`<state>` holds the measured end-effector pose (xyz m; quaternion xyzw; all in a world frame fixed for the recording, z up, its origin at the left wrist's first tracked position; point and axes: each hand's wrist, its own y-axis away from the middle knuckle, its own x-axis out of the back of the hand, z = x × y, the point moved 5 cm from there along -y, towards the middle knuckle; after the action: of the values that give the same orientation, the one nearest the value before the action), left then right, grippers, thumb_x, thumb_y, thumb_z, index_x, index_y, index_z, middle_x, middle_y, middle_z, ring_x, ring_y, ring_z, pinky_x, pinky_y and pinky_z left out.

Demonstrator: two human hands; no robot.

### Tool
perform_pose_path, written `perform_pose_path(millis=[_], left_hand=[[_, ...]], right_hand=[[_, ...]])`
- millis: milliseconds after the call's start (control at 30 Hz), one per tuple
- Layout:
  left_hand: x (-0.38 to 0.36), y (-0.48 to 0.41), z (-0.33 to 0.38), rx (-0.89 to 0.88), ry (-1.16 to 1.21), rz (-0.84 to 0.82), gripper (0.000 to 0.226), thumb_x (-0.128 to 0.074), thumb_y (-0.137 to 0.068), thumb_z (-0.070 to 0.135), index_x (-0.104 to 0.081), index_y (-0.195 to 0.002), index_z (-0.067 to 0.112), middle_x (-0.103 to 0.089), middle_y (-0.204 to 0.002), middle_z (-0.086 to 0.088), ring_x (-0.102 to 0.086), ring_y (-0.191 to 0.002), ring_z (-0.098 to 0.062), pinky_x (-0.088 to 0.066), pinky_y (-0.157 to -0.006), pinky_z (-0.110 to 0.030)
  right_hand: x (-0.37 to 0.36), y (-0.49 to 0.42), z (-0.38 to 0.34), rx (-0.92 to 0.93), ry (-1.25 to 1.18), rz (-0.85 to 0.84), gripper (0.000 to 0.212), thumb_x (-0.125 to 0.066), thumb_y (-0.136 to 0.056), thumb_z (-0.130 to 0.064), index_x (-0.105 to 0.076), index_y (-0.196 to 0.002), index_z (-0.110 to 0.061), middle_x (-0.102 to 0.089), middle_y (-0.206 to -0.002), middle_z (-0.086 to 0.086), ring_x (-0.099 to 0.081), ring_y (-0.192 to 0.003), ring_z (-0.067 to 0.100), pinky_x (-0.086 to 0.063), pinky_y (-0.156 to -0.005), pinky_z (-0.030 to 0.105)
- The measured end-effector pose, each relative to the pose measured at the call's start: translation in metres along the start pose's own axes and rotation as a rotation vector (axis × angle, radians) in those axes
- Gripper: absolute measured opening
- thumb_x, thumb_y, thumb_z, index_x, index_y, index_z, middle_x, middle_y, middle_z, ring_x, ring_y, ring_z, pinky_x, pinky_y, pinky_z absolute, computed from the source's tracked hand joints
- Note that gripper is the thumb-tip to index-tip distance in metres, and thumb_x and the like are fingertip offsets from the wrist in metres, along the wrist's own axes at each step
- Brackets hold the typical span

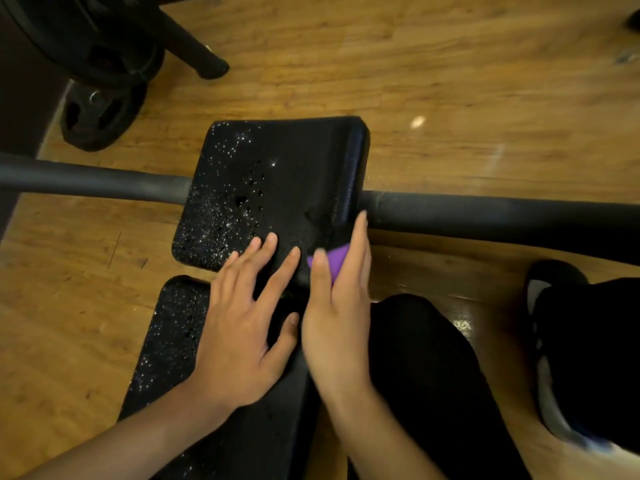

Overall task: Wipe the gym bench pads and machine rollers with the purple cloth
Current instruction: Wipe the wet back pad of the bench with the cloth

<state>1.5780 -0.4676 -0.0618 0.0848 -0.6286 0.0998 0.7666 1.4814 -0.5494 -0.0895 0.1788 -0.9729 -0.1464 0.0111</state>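
A black bench pad (277, 174) lies in the middle of the view, speckled with water droplets on its left side. A second black pad (173, 337) sits nearer me, also dotted with droplets. My left hand (242, 323) rests flat across the gap between the two pads, fingers spread and straight. My right hand (341, 306) presses the purple cloth (334, 258) against the near right corner of the far pad; only a small patch of cloth shows between thumb and fingers. A black foam roller bar (485, 216) runs left to right under the far pad.
Wooden floor (450, 98) surrounds the bench. Black weight plates (100, 112) and a machine leg (204, 60) stand at the upper left. My leg in dark trousers (433, 375) and a shoe (554, 358) are at the lower right.
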Motion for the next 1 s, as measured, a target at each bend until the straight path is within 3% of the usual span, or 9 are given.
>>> perform_pose_path(millis=[67,167,267,367,500,600,867,933,1000], left_hand=[[0.000,-0.002,0.001,-0.001,0.010,-0.004,0.064,-0.045,-0.100,0.036,-0.035,-0.161,0.018,-0.029,-0.167,-0.012,-0.020,-0.159,-0.029,-0.015,-0.127,-0.054],[0.000,-0.003,0.001,-0.009,-0.003,0.010,0.065,-0.046,-0.098,0.035,-0.035,-0.160,0.018,-0.030,-0.167,-0.012,-0.022,-0.158,-0.030,-0.016,-0.127,-0.054],[0.000,-0.004,0.001,-0.013,-0.003,0.023,0.064,-0.046,-0.100,0.034,-0.035,-0.160,0.018,-0.030,-0.166,-0.011,-0.022,-0.158,-0.030,-0.016,-0.127,-0.053],[-0.001,-0.002,0.000,-0.011,0.000,0.020,0.064,-0.046,-0.100,0.034,-0.034,-0.161,0.018,-0.030,-0.167,-0.011,-0.022,-0.158,-0.030,-0.018,-0.127,-0.056],[-0.001,0.000,0.001,-0.011,-0.008,0.008,0.066,-0.047,-0.098,0.034,-0.033,-0.161,0.020,-0.029,-0.167,-0.011,-0.021,-0.158,-0.030,-0.017,-0.127,-0.055],[0.000,-0.002,-0.001,-0.007,-0.010,0.000,0.067,-0.048,-0.099,0.036,-0.032,-0.162,0.021,-0.029,-0.168,-0.010,-0.020,-0.159,-0.029,-0.015,-0.128,-0.052],[-0.002,-0.004,-0.001,-0.010,-0.027,-0.003,0.066,-0.047,-0.099,0.034,-0.035,-0.161,0.019,-0.030,-0.167,-0.011,-0.021,-0.158,-0.028,-0.014,-0.129,-0.050],[-0.002,-0.002,-0.002,-0.013,-0.031,-0.015,0.066,-0.046,-0.099,0.035,-0.035,-0.161,0.019,-0.030,-0.167,-0.011,-0.020,-0.158,-0.028,-0.013,-0.129,-0.048],[-0.002,0.000,-0.003,-0.010,-0.034,-0.022,0.066,-0.045,-0.099,0.037,-0.034,-0.162,0.019,-0.030,-0.167,-0.011,-0.020,-0.158,-0.028,-0.011,-0.129,-0.046]], right_hand=[[0.002,0.008,0.001,-0.005,-0.017,-0.025,0.065,-0.040,-0.107,-0.039,0.000,-0.157,-0.050,-0.002,-0.169,-0.025,-0.008,-0.153,-0.005,-0.018,-0.123,0.020],[0.005,-0.059,-0.006,-0.010,0.029,-0.033,0.065,-0.040,-0.109,-0.037,-0.006,-0.164,-0.031,-0.010,-0.171,-0.010,-0.012,-0.155,0.005,-0.012,-0.110,0.007],[0.004,-0.143,-0.030,0.058,0.083,-0.004,0.064,-0.039,-0.110,-0.038,-0.010,-0.165,-0.023,-0.019,-0.170,-0.002,-0.020,-0.153,0.012,-0.016,-0.098,0.008],[0.003,-0.166,-0.040,0.082,0.084,0.030,0.060,-0.041,-0.110,-0.035,-0.017,-0.164,-0.021,-0.028,-0.167,-0.001,-0.030,-0.149,0.013,-0.020,-0.092,0.007],[0.000,-0.078,-0.016,0.105,0.107,0.064,0.063,-0.040,-0.109,-0.037,-0.011,-0.164,-0.028,-0.018,-0.170,-0.004,-0.020,-0.155,0.011,-0.025,-0.119,0.025],[-0.001,-0.020,-0.003,0.078,0.083,0.046,0.064,-0.040,-0.107,-0.037,-0.008,-0.163,-0.034,-0.010,-0.171,-0.012,-0.012,-0.155,0.002,-0.021,-0.120,0.022],[-0.002,-0.169,-0.048,0.118,0.341,0.049,0.058,-0.036,-0.111,-0.033,-0.017,-0.164,-0.016,-0.025,-0.167,0.005,-0.031,-0.150,0.021,-0.029,-0.115,0.032],[-0.001,-0.160,-0.043,0.158,0.363,0.036,0.057,-0.038,-0.111,-0.030,-0.020,-0.163,-0.014,-0.027,-0.166,0.007,-0.032,-0.150,0.023,-0.028,-0.117,0.032],[-0.003,-0.114,-0.032,0.235,0.397,0.042,0.059,-0.042,-0.110,-0.026,-0.019,-0.163,-0.014,-0.017,-0.170,0.009,-0.023,-0.154,0.025,-0.030,-0.121,0.040]])
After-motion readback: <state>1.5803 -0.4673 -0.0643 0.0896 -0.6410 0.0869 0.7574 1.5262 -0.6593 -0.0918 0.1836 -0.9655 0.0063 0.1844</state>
